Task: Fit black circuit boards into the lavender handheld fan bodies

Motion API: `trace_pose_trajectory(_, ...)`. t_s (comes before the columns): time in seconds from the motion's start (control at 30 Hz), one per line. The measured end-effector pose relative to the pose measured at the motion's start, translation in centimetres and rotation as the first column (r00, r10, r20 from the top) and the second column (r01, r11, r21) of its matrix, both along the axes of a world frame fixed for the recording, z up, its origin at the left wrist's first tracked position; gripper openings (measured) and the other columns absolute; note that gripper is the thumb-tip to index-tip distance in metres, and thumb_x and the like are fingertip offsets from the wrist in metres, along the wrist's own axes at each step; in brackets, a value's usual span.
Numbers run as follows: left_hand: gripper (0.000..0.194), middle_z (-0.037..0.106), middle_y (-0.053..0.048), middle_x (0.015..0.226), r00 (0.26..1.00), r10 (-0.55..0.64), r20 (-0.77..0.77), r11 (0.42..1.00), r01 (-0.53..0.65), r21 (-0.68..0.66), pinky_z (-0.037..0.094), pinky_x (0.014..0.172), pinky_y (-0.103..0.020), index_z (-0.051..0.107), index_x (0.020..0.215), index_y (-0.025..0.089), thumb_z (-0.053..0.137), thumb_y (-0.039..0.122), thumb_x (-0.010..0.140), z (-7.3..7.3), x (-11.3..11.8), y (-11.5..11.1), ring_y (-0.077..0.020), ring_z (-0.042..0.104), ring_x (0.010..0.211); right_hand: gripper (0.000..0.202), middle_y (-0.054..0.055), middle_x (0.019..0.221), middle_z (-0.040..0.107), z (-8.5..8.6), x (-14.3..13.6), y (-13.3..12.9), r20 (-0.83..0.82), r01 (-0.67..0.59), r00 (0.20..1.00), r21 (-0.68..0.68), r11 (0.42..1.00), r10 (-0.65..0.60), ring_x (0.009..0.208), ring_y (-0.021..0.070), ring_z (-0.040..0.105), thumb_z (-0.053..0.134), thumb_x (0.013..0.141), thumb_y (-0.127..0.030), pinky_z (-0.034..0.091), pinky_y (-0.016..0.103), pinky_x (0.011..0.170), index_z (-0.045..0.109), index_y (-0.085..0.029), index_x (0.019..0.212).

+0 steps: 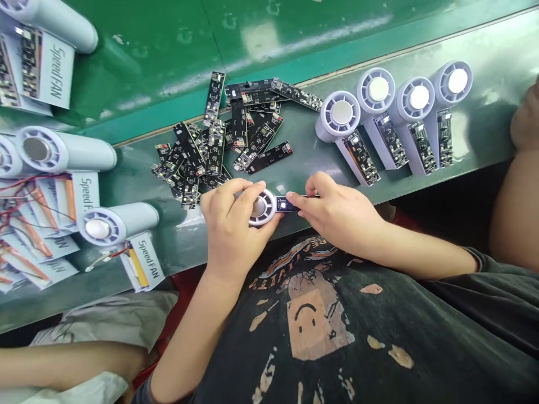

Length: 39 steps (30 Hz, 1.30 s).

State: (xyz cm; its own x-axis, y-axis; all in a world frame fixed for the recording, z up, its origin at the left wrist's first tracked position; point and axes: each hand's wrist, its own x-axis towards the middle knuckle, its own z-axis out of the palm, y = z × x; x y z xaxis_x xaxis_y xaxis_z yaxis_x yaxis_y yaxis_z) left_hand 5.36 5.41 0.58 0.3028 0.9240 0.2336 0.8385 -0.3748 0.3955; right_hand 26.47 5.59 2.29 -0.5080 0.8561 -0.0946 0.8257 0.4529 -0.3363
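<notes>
My left hand (pixel 232 227) is wrapped round the head of a pale lilac handheld fan (pixel 266 207), whose round vent faces up. A black circuit board (pixel 284 205) with a lit white spot lies along the fan's handle. My right hand (pixel 337 207) presses its fingers on that board and handle, covering most of both. Just beyond my hands spreads a loose pile of black circuit boards (pixel 217 146). To the right, several fans (pixel 340 115) stand with boards set along their handles.
At the left are more fans (pixel 122 221), one with a loose wire and an orange-yellow strip in its handle. Several others (pixel 63 148) lie crowded behind it. A green panel (pixel 295 33) runs along the back of the bench (pixel 303 126). Other people's arms (pixel 71 367) show at both sides.
</notes>
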Motion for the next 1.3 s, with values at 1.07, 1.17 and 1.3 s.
trace_pose_trajectory(1.07,0.013,0.071,-0.004,0.099,0.965,-0.261,0.002,0.946,0.256,-0.197,0.048,0.087,-0.041,0.07,0.097,0.022,0.062,0.025,0.088,1.6,1.1,2.1,-0.0234,0.063,0.094,0.016,0.005,0.094,0.064,-0.9,4.0,-0.4,-0.148,0.149,0.978,0.0,0.989,-0.147,0.084,0.0201,0.051,0.061,0.092,-0.028,0.037,0.035,0.076,0.076,-0.025,0.099)
trace_pose_trajectory(1.17,0.021,0.07,-0.004,0.1,0.966,-0.258,-0.011,0.946,0.25,-0.207,0.047,0.089,-0.043,0.069,0.107,0.024,0.064,0.032,0.088,1.5,1.3,1.9,-0.0249,0.062,0.096,0.015,0.006,0.091,0.064,-0.2,3.5,0.1,-0.073,0.144,0.987,-0.011,0.989,-0.145,0.084,0.0211,0.05,0.062,0.091,-0.027,0.034,0.035,0.074,0.076,-0.024,0.092)
trace_pose_trajectory(1.3,0.017,0.07,-0.003,0.094,0.978,-0.203,-0.045,0.963,0.191,-0.192,0.047,0.086,-0.043,0.072,0.1,0.027,0.062,0.033,0.088,1.3,1.7,1.7,-0.0249,0.061,0.092,0.012,0.006,0.092,0.064,0.2,3.4,0.1,-0.012,0.145,0.989,-0.024,0.989,-0.146,0.085,0.0217,0.049,0.064,0.09,-0.027,0.031,0.035,0.074,0.076,-0.025,0.093)
